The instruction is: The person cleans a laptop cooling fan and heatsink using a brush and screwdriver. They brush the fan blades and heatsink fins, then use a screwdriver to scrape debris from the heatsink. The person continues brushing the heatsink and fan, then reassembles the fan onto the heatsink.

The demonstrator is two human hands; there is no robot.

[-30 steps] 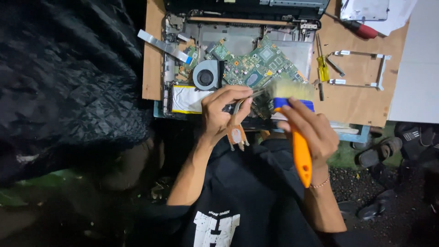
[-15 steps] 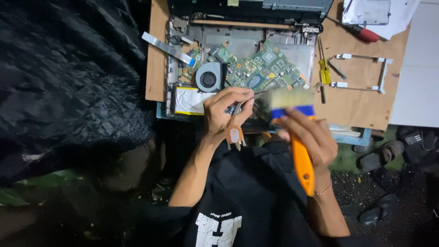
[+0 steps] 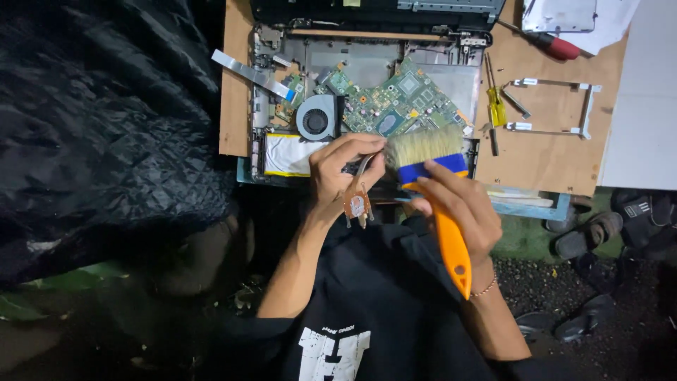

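Brush [image 3: 431, 185] has swung left since before, so its bristles now meet the heatsink [image 3: 358, 201] just below the laptop [image 3: 367, 99] on the desk [image 3: 543, 159]. Left hand [image 3: 343, 169] pinches the heatsink, right hand [image 3: 458, 208] grips the brush.

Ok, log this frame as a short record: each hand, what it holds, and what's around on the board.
left hand: holds a copper heatsink by its pipe
right hand: grips an orange-handled brush, bristles up beside the left hand's fingertips
laptop: opened, green circuit board and round fan exposed
wooden board: under the laptop
yellow screwdriver: on the board, right of the laptop
red screwdriver: far right corner
metal bracket: right of the yellow screwdriver
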